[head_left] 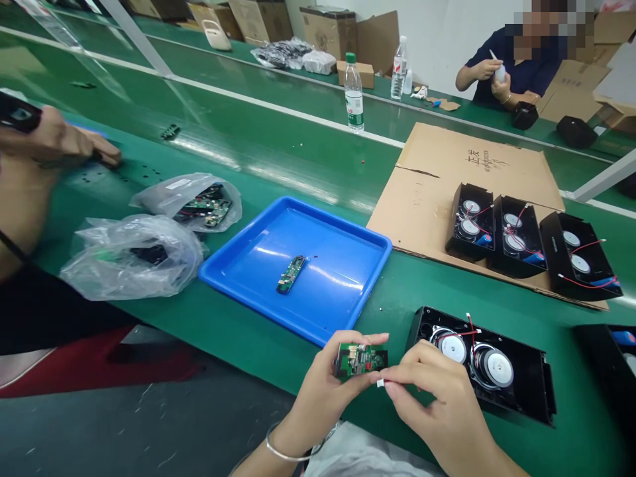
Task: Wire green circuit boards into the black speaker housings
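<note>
A green circuit board (pixel 362 359) is held between the thumb and fingers of my left hand (pixel 330 377), near the front edge of the green table. Just to its right, my right hand (pixel 437 391) pinches a small white connector (pixel 381 383) close to the board's lower right corner. Behind my right hand lies an open black speaker box (pixel 527 377) with two round silver speakers and red wires, its left front part covered by the hand. Another circuit board (pixel 291 274) lies in the blue tray (pixel 298 314).
Plastic bags of boards (pixel 149 265) lie left of the tray. Three black speaker boxes (pixel 517 235) stand on cardboard (pixel 422 192) at the right. A bottle (pixel 354 99) stands behind. A person's hand (pixel 64 136) holds a tool at far left; another person (pixel 517 66) sits opposite.
</note>
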`<state>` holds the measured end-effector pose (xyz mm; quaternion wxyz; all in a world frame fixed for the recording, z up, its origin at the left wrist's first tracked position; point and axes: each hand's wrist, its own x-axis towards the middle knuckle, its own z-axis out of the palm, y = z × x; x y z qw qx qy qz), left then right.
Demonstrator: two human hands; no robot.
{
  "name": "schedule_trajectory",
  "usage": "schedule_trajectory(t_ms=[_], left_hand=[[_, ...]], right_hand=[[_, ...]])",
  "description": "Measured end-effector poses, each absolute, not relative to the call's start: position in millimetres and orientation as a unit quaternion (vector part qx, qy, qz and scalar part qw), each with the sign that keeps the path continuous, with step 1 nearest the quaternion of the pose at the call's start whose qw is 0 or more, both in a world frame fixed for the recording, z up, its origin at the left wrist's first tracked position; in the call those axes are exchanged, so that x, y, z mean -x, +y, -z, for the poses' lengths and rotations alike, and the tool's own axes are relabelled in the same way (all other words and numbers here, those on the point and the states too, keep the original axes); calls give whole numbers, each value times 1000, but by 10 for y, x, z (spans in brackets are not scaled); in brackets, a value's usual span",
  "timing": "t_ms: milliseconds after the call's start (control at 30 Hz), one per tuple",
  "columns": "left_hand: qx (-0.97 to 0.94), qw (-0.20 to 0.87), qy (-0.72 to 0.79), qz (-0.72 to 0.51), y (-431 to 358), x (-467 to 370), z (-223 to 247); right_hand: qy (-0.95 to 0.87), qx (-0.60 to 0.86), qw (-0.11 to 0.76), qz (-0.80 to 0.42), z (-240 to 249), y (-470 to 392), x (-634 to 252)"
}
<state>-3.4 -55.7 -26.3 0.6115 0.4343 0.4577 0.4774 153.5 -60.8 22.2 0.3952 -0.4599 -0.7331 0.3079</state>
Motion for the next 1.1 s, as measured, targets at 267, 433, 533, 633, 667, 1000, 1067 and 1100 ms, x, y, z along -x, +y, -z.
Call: schedule_trajectory(t_ms=[267,433,533,633,667,1000,1067,1100], left_hand=[[-468,555,462,-509,-629,16,194],[-392,667,428,-467,-621,32,216],[-319,729,387,-466,-612,41,240],[-275,760,362,-465,-614,44,265],[-275,763,359,-462,-615,44,274],[-345,739,403,-416,-636,26,296],[-346,743,398,-413,-648,24,293],[-341,750,385,-415,-653,21,296]], right_hand=[[-750,486,429,-133,-32,-642,-1369],[-747,491,441,-82,34,-654,-1334],[-749,493,438,-67,49,-657,-1337],[-753,494,431,-53,56,-660,-1343],[-754,494,430,-50,59,-662,-1345],[-765,498,408,-12,92,-665,-1320],[-765,501,404,4,90,-662,-1312],[-765,503,402,12,91,-661,-1308]])
